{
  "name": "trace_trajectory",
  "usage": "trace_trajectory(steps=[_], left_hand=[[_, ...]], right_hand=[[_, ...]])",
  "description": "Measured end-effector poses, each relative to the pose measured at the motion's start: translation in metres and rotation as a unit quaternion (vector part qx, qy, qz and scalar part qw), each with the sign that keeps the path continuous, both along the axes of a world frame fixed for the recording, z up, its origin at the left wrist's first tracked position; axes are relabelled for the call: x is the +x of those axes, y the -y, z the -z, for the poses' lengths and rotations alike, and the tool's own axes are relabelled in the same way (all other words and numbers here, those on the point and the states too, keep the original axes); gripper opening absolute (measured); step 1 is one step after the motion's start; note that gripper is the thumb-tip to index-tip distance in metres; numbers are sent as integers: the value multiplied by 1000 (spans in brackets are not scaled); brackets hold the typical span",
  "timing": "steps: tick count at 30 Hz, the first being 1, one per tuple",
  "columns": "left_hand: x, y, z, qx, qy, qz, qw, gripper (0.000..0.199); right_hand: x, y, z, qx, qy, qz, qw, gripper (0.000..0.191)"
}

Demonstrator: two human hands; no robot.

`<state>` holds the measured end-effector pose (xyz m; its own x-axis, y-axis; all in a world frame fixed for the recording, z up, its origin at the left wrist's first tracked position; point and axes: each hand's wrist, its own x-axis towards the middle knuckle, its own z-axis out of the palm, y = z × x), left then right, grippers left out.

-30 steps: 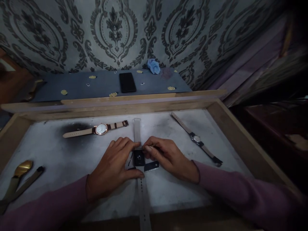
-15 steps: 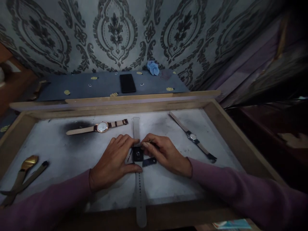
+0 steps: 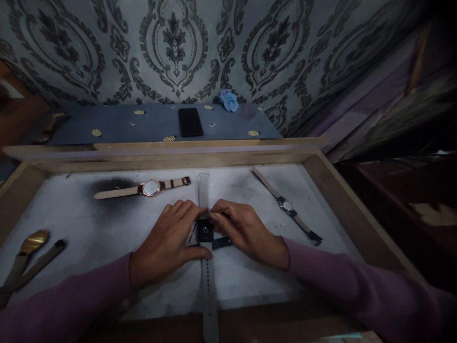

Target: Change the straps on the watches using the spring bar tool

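Observation:
A smartwatch with a black square case and a pale grey strap lies face down, stretched lengthwise in the shallow wooden tray. My left hand grips it from the left, thumb on the lower strap and fingertips at the case's upper end. At that same upper end, my right hand is closed in a pinch around a thin tool, mostly hidden by the fingers. Beside the case, partly under my right hand, lies a small dark flat piece.
A rose-gold watch lies at the tray's back left, a small dark-strapped watch at the right, and a gold-cased watch at the left. Behind the tray's raised edge are a black phone and a crumpled blue cloth.
The view has shifted slightly. My right hand now covers more of the small dark piece. Both hands keep their hold at the smartwatch's upper end.

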<state>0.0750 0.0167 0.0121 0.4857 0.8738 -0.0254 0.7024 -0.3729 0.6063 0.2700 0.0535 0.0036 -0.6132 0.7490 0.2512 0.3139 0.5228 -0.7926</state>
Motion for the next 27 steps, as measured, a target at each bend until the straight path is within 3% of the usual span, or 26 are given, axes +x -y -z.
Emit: trace_trajectory(steps=[10, 12, 18, 27], left_hand=[[0, 0, -1, -5, -2, 0, 1000, 50], [0, 0, -2, -3, -5, 1, 1000, 50], [0, 0, -3, 0, -6, -2, 1000, 55], [0, 0, 0, 15, -10, 6, 1000, 53]], right_hand=[[-4, -1, -3, 73, 40, -25, 996, 17], [-4, 0, -2, 48, 33, -12, 998, 18], [-4, 2, 9, -141, -68, 44, 987, 26], [-7, 2, 12, -128, -77, 42, 988, 25]])
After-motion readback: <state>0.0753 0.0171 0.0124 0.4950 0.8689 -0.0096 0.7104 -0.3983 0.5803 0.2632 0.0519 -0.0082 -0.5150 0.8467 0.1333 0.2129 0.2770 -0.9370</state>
